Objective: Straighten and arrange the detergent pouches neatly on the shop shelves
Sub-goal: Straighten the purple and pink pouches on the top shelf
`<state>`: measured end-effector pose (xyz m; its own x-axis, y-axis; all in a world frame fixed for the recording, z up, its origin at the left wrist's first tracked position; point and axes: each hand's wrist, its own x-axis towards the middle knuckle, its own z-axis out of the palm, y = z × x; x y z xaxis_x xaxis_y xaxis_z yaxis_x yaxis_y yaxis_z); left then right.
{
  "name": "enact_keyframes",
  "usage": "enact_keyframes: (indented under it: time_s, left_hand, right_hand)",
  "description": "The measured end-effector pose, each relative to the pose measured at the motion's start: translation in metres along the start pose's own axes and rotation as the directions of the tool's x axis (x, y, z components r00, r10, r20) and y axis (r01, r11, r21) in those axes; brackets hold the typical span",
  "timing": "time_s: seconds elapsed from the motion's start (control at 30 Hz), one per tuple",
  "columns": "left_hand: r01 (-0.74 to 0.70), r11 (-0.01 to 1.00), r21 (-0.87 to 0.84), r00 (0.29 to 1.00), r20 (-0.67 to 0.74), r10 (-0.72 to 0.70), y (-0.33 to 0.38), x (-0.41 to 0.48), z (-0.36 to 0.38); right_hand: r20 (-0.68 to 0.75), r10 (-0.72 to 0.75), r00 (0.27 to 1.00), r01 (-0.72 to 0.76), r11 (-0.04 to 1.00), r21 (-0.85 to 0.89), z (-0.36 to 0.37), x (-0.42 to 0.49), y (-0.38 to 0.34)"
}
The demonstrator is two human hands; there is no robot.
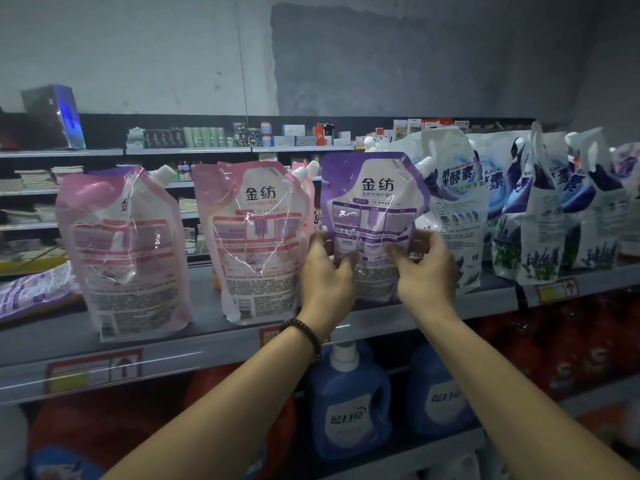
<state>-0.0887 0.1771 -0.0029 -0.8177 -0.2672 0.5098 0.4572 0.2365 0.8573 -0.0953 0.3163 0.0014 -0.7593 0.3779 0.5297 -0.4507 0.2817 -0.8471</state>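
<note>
Upper row, far left: a flat purple pouch [31, 292] lies on its side on the shelf [214, 353], partly cut off by the frame edge.

Next right: the left pink pouch [128, 251] stands upright, turned a little, with a white spout cap at its top right corner. After a gap, the second pink pouch [256, 237] stands upright with its printed panel facing out. 1 more white cap shows just behind it.

Centre: the left hand [325, 271], with a beaded bracelet [304, 332] on the wrist, grips the left edge of the held purple pouch [374, 202]. The thumb presses the front and the fingers curl behind. This pouch is upright between the second pink pouch and the white-and-blue pouches [453, 209], touching or overlapping the nearest of them. Its base is near the shelf board, but I cannot tell if it rests there or is lifted.

The right hand [426, 268] clamps the pouch's right edge the same way, thumb on the front and fingers wrapped round the side. Both hands hold the lower half.

Right: the white-and-blue pouches stand crowded, leaning at mixed angles, spouts up.

Lower row: a price tag [93, 370] sits on the shelf lip at left. 2 blue bottles [349, 403] stand below the arms, and red bottles [561, 344] stand further right.
</note>
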Motion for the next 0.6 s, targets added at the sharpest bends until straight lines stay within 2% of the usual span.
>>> enact_keyframes:
  time_s: [0.2,0.37,0.6]
  left_hand:
    - [-0.134,0.986,-0.101,0.991,-0.008,0.134,0.012,-0.005,-0.008]
    - [-0.186,0.960,-0.209,0.981,0.014,0.193,0.026,-0.013,-0.025]
    - [-0.233,0.958,-0.166,0.970,0.024,0.241,0.036,-0.010,-0.079]
  right_hand:
    - [-0.071,-0.065,0.995,0.067,0.998,0.019,-0.015,-0.010,-0.016]
    - [-0.073,-0.114,0.991,0.117,0.992,0.039,-0.021,-0.020,-0.036]
    - [-0.006,-0.112,0.994,0.112,0.989,0.100,-0.007,-0.040,-0.056]
